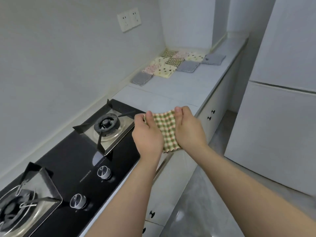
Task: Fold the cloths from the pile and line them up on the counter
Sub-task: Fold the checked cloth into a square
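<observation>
A green, pink and cream checked cloth hangs in the air between my two hands, above the counter's front edge beside the stove. My left hand pinches its upper left corner with thumb and fingers. My right hand pinches its upper right corner. The cloth's lower edge droops below my wrists. Farther along the counter lie several folded cloths in rows: grey ones, a spotted cream one, a pink patterned one and a checked one. No pile of unfolded cloths is in view.
A black gas stove with two burners and two knobs fills the counter at left. White cabinet drawers with dark knobs run below the counter. A white refrigerator stands at right. A wall socket is above the counter.
</observation>
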The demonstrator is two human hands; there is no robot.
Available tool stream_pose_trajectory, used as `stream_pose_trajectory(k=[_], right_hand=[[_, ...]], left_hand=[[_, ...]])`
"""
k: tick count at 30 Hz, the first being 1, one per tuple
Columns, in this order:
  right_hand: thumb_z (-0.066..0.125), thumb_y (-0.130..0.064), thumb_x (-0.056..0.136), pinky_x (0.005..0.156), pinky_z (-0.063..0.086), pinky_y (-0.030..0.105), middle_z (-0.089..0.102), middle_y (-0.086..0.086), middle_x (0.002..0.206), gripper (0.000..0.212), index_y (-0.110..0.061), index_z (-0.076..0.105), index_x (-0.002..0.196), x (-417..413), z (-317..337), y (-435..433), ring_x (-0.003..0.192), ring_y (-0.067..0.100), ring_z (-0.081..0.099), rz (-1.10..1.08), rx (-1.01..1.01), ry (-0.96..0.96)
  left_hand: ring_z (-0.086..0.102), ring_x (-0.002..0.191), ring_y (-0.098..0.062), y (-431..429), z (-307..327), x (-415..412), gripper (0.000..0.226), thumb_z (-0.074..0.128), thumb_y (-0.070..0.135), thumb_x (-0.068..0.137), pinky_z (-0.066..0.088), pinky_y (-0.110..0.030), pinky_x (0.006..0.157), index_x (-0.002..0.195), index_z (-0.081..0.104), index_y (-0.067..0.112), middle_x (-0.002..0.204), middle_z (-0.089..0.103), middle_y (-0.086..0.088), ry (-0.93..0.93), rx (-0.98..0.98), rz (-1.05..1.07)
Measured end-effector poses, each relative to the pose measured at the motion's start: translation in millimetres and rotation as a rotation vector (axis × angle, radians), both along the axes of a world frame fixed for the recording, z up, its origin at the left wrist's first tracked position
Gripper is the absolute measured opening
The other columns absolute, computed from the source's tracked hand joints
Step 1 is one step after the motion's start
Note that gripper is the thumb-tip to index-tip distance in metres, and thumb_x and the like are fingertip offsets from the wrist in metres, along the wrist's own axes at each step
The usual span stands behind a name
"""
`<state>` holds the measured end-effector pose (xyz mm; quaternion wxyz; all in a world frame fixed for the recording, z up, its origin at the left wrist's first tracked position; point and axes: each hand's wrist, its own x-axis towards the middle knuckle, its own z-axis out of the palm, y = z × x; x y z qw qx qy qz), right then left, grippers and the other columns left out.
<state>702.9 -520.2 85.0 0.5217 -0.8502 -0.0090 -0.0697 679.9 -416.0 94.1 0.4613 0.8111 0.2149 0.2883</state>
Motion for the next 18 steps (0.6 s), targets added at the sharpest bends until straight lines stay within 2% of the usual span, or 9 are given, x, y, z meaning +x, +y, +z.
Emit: stream_pose_trajectory(k=[5,10,14,18], right_hand=[[0.027,-0.044,0.107,0.048,0.029,0.029,0.056,0.002,0.074,0.033,-0.019,0.044,0.094,20,69,-43,0.062,0.015,0.051,0.01,-0.037,0.099],[0.03,-0.042,0.107,0.048,0.027,0.03,0.055,0.004,0.075,0.033,-0.017,0.045,0.092,32,113,-83,0.062,0.015,0.05,0.034,-0.06,0.113],[0.032,-0.041,0.107,0.051,0.032,0.028,0.057,0.005,0.083,0.037,-0.011,0.052,0.098,53,131,-102,0.071,0.017,0.053,0.035,-0.054,0.13],[0.032,-0.042,0.107,0.052,0.034,0.029,0.059,0.005,0.089,0.036,-0.013,0.053,0.099,79,126,-115,0.073,0.014,0.053,0.029,-0.032,0.182]], left_hand=[[0.052,0.066,-0.004,-45,65,15,0.028,0.042,0.034,0.105,0.038,-0.012,0.053,0.1,0.053,0.009,0.076,0.055,0.008,0.067,-0.075,0.013],[0.055,0.071,-0.011,-77,109,33,0.026,0.042,0.035,0.105,0.044,-0.027,0.06,0.1,0.051,0.012,0.08,0.055,0.005,0.141,-0.203,0.002],[0.056,0.07,-0.013,-95,123,51,0.027,0.043,0.036,0.105,0.048,-0.032,0.062,0.098,0.051,0.012,0.082,0.059,0.0,0.145,-0.304,0.018],[0.061,0.077,-0.017,-104,118,78,0.028,0.042,0.039,0.104,0.053,-0.035,0.066,0.1,0.052,0.013,0.086,0.061,0.001,0.152,-0.317,-0.024]])
